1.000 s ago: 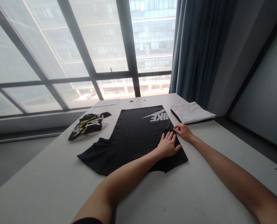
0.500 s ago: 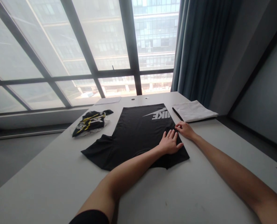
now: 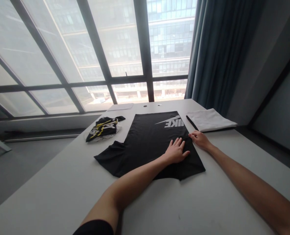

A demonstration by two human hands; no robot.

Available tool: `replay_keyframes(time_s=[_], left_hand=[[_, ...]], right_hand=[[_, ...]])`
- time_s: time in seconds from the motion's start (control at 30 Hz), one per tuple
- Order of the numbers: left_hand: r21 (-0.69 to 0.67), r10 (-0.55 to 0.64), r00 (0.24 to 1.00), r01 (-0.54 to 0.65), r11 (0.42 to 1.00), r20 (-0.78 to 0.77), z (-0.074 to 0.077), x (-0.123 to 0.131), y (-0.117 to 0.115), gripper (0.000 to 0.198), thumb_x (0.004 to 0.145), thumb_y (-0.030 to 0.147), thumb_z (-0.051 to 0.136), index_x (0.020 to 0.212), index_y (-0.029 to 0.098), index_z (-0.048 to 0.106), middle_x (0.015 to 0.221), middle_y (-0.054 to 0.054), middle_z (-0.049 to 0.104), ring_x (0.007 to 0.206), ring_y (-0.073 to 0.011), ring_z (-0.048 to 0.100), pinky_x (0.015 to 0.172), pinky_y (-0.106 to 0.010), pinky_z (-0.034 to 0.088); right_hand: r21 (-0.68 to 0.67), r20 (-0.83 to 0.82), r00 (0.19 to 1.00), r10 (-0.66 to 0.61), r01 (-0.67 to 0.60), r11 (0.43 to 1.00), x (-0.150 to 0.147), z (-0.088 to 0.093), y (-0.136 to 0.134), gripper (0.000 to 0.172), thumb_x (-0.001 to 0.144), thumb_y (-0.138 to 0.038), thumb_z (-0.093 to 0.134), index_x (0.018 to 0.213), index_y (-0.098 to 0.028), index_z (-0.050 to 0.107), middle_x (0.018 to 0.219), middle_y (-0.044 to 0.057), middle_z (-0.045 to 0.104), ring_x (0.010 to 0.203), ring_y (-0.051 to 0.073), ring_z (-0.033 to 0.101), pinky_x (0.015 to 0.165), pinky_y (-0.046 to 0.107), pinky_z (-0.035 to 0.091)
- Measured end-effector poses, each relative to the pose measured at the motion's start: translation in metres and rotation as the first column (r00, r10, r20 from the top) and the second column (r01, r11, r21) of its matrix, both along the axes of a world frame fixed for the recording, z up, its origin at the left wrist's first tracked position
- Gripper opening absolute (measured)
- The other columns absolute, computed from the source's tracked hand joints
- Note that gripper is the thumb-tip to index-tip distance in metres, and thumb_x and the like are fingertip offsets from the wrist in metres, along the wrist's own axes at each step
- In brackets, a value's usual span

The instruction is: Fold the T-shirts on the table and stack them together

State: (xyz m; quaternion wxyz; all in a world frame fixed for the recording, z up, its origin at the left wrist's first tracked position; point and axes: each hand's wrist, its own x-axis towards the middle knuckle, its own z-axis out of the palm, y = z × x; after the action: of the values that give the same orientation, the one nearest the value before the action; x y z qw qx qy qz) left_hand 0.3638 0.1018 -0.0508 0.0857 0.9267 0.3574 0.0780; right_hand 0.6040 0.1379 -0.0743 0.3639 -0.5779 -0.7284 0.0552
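Observation:
A black T-shirt (image 3: 145,140) with a white logo lies flat on the white table (image 3: 62,189), its right side folded in and its left sleeve spread out. My left hand (image 3: 176,151) rests flat on the shirt near its right edge, fingers stretched out. My right hand (image 3: 200,140) sits at the shirt's right edge, fingers curled and touching the fabric; whether it pinches the edge is hard to see.
A crumpled black and yellow garment (image 3: 104,128) lies at the left of the shirt. A folded white garment (image 3: 210,119) sits at the back right. A flat white sheet (image 3: 120,106) lies by the window. Blue curtain (image 3: 213,52) hangs behind.
Both hands stay almost where they were on the shirt's right edge. The view has shifted a little, so everything sits slightly further right in the picture.

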Motion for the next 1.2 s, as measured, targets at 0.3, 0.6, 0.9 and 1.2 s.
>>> replay_keyframes(time_s=[0.3,0.6,0.9,1.2], left_hand=[[0.028,0.004,1.0,-0.004,1.0,-0.006,-0.004,0.0,-0.001,0.076,0.099,0.066,0.029,0.158,0.017,0.031,0.167,-0.012,0.021,0.155,-0.0276,0.014,0.124,-0.052,0.015],[0.037,0.011,1.0,-0.011,0.999,-0.012,-0.006,0.0,0.0,0.078,0.099,0.067,0.029,0.158,0.016,0.03,0.167,-0.012,0.02,0.155,-0.0281,0.013,0.124,-0.051,0.014],[-0.036,0.021,0.999,-0.02,0.999,0.044,0.002,-0.001,-0.002,0.075,0.099,0.065,0.031,0.158,0.018,0.032,0.166,-0.012,0.022,0.155,-0.0292,0.013,0.124,-0.053,0.014],[-0.097,0.062,0.991,-0.05,0.994,0.12,0.055,-0.025,0.009,0.061,0.098,0.049,0.045,0.153,0.022,0.041,0.161,-0.009,0.038,0.15,-0.029,0.03,0.121,-0.052,0.026]], right_hand=[[-0.012,0.015,1.0,-0.004,0.004,1.0,0.001,-0.001,0.001,0.025,0.089,-0.039,0.059,0.081,-0.02,0.074,0.087,0.006,0.068,0.067,0.017,0.06,0.069,0.03,0.046],[0.004,0.022,1.0,-0.006,0.005,1.0,-0.002,0.0,-0.001,0.029,0.092,-0.038,0.055,0.08,-0.019,0.074,0.087,0.006,0.068,0.067,0.017,0.059,0.07,0.031,0.044],[0.009,0.044,0.999,-0.015,0.014,1.0,-0.001,0.0,-0.001,0.032,0.093,-0.038,0.052,0.078,-0.019,0.073,0.086,0.007,0.067,0.069,0.018,0.06,0.069,0.03,0.044],[-0.002,0.045,0.999,-0.02,0.02,1.0,0.0,-0.003,0.001,0.032,0.094,-0.038,0.051,0.082,-0.019,0.074,0.088,0.007,0.068,0.071,0.018,0.06,0.068,0.029,0.044]])
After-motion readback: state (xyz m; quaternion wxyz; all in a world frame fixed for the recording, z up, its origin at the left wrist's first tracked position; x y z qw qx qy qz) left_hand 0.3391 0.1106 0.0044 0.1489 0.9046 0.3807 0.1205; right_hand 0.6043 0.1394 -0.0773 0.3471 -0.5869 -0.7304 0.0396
